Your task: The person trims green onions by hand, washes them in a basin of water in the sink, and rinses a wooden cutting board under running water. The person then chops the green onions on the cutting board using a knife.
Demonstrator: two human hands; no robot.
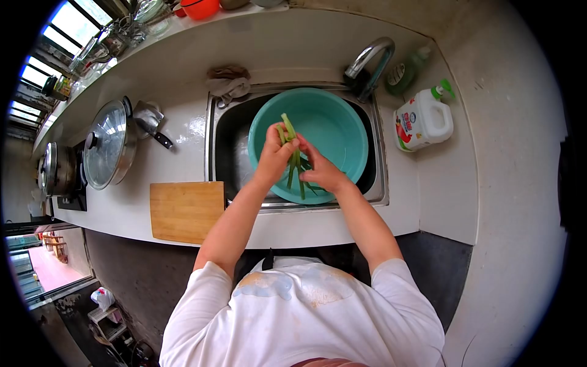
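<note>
Over the turquoise basin, my left hand is closed round a small bunch of green onions. Their pale, thick ends point up and away from me, and the dark green leaves hang down towards the near rim. My right hand grips the same stalks from the right, its fingers meeting the left hand's near the middle of the bunch. The basin sits in the steel sink; its bottom shows turquoise, and I cannot tell whether water is in it.
A faucet curves over the basin's back right. Right of the sink stand a white pump jug and a green bottle. To the left are a cutting board, a cleaver, a lidded pan and a rag.
</note>
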